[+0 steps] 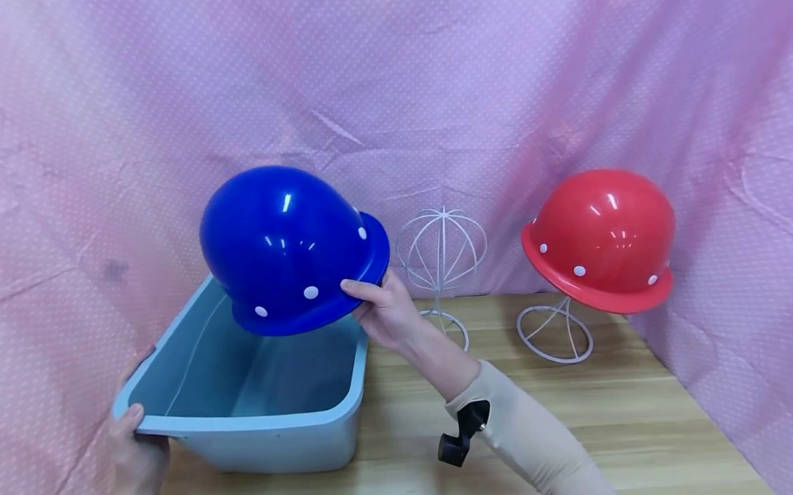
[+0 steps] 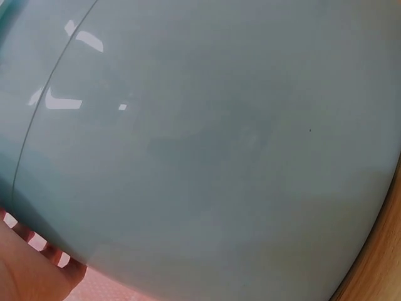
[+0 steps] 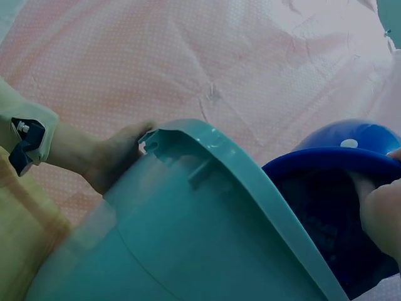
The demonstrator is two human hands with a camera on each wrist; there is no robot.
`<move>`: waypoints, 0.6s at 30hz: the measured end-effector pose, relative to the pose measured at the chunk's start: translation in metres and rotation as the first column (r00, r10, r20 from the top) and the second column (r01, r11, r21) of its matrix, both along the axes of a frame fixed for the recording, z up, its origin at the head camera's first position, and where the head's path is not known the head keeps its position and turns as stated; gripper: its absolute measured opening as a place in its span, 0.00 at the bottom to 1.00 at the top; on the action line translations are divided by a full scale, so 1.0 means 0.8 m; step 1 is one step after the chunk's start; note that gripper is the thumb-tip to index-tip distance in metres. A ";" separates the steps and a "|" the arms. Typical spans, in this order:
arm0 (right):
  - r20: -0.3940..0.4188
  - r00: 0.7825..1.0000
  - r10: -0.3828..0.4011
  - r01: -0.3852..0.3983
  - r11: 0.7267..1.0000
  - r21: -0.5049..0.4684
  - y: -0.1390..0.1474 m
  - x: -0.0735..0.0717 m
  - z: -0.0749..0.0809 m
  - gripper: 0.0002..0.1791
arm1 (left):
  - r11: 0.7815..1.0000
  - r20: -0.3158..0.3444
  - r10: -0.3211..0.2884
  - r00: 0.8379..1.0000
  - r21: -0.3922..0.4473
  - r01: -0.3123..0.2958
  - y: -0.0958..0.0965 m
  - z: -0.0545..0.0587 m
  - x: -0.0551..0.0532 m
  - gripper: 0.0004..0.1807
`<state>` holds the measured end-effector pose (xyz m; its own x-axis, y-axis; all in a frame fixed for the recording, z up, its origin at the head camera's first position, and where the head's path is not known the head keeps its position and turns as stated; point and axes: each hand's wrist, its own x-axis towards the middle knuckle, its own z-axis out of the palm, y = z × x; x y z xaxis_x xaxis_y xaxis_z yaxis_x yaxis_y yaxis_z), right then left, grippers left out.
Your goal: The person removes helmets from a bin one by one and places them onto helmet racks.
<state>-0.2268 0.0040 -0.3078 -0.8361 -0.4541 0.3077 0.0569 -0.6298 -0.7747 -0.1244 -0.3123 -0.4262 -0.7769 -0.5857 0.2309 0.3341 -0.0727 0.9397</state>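
Note:
A glossy blue hard hat (image 1: 278, 244) with white buttons is tilted above the light-blue plastic bin (image 1: 252, 424). My right hand (image 1: 392, 313) pinches its brim, thumb on the outside and fingers beneath. In the right wrist view the dark underside of the blue hard hat (image 3: 332, 232) faces the camera, beside the bin's rim (image 3: 250, 175). At the bin's near left corner my left hand (image 1: 137, 446) grips the rim, thumb on top. The left wrist view is mostly filled by the bin's wall (image 2: 207, 144), with part of my left hand (image 2: 37, 269) at lower left.
A red hard hat (image 1: 602, 240) sits tilted on a white wire stand (image 1: 570, 332) at the right. Between the hats stands a bare white wire stand (image 1: 445, 260). All rest on a wooden table (image 1: 442, 421); a pink dotted cloth (image 1: 430, 93) hangs behind and around.

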 end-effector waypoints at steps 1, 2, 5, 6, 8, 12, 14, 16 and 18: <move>-0.026 1.000 -0.010 0.009 1.000 -0.005 0.002 -0.001 0.001 0.32 | 1.000 -0.013 -0.004 1.000 0.004 0.004 0.002 0.001 -0.001 0.38; -0.051 0.998 -0.023 0.022 1.000 -0.010 0.003 -0.002 0.002 0.32 | 1.000 -0.025 -0.008 1.000 0.003 0.008 0.004 0.002 -0.003 0.39; -0.146 0.987 -0.063 0.060 0.998 -0.024 0.007 -0.003 0.005 0.35 | 1.000 -0.038 -0.011 0.999 -0.008 0.011 0.008 0.003 -0.005 0.40; -0.172 0.982 -0.074 0.070 0.997 -0.032 0.008 -0.002 0.007 0.35 | 1.000 -0.033 -0.010 0.999 -0.011 0.009 0.008 0.002 -0.005 0.40; -0.212 0.973 -0.094 0.084 0.995 -0.055 0.010 -0.001 0.011 0.36 | 1.000 -0.033 -0.008 0.999 -0.006 0.008 0.008 0.002 -0.004 0.40; -0.239 0.964 -0.115 0.089 0.989 -0.115 0.016 0.002 0.021 0.37 | 1.000 -0.036 0.006 0.999 0.008 -0.006 0.008 0.001 -0.001 0.40; -0.249 0.960 -0.128 0.095 0.985 -0.142 0.020 0.003 0.026 0.36 | 1.000 -0.030 0.014 0.999 0.009 -0.014 0.007 0.001 0.001 0.40; -0.257 0.955 -0.151 0.110 0.980 -0.167 0.024 0.003 0.031 0.36 | 1.000 -0.018 0.016 1.000 0.004 -0.015 0.007 0.001 0.002 0.39; -0.267 0.947 -0.176 0.127 0.974 -0.190 0.027 0.002 0.035 0.34 | 1.000 -0.002 0.015 1.000 -0.009 -0.015 0.006 0.002 0.001 0.38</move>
